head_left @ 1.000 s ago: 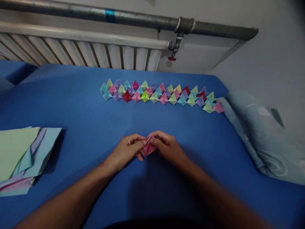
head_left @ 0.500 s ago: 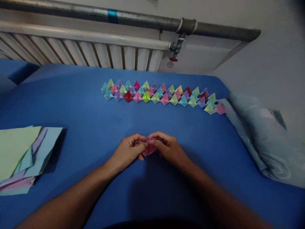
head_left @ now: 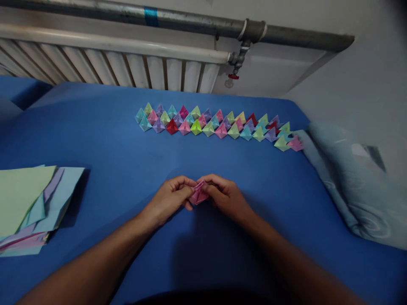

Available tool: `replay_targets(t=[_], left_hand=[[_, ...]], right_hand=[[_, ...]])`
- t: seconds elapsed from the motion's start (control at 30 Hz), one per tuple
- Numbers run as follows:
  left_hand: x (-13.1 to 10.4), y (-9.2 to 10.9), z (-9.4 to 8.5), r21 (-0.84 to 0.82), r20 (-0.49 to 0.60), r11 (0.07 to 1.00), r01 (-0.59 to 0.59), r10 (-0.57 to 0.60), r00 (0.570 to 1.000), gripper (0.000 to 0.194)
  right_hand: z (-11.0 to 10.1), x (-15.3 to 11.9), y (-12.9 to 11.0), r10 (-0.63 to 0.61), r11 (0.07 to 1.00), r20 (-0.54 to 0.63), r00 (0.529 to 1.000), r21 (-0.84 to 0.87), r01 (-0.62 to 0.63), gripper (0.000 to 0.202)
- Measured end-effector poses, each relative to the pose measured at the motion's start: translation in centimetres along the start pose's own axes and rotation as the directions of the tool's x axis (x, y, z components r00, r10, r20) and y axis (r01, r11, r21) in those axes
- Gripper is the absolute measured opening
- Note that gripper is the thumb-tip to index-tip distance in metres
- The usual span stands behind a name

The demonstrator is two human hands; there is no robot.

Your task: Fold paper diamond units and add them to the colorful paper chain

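Pink folded paper [head_left: 199, 195] sits pinched between the left hand [head_left: 170, 198] and right hand [head_left: 224, 196], low over the blue table [head_left: 111, 140], so fingers can press its folds. Finished paper shapes [head_left: 216, 125] lie in a row farther back, out of the way.

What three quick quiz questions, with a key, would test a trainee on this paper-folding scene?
1. True or false: both hands grip the pink folded paper.
2. Where does the stack of paper sheets lie: A) by the left arm, B) by the right arm, C) against the radiator?
3. What lies in a line across the far side of the blue surface?

Key:
1. True: left hand and right hand pinch it together.
2. A.
3. A row of folded paper shapes in many colours.
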State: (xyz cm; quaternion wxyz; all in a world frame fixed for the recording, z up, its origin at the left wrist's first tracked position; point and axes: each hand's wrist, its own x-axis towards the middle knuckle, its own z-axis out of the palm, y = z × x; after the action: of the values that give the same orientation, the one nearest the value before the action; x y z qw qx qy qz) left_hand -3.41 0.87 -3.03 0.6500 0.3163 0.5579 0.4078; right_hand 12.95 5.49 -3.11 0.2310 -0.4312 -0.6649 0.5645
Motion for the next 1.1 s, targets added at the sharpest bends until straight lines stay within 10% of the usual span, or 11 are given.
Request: replay_targets(t=[1.1], left_hand=[[0.46, -0.55, -0.22, -0.002, 0.004, 1.000, -0.024, 0.024, 1.000, 0.014]], right_hand=[[0.54, 0.09, 0.47, -0.112, 0.993, -0.022, 0.993, -0.028, 0.112, 0.010]])
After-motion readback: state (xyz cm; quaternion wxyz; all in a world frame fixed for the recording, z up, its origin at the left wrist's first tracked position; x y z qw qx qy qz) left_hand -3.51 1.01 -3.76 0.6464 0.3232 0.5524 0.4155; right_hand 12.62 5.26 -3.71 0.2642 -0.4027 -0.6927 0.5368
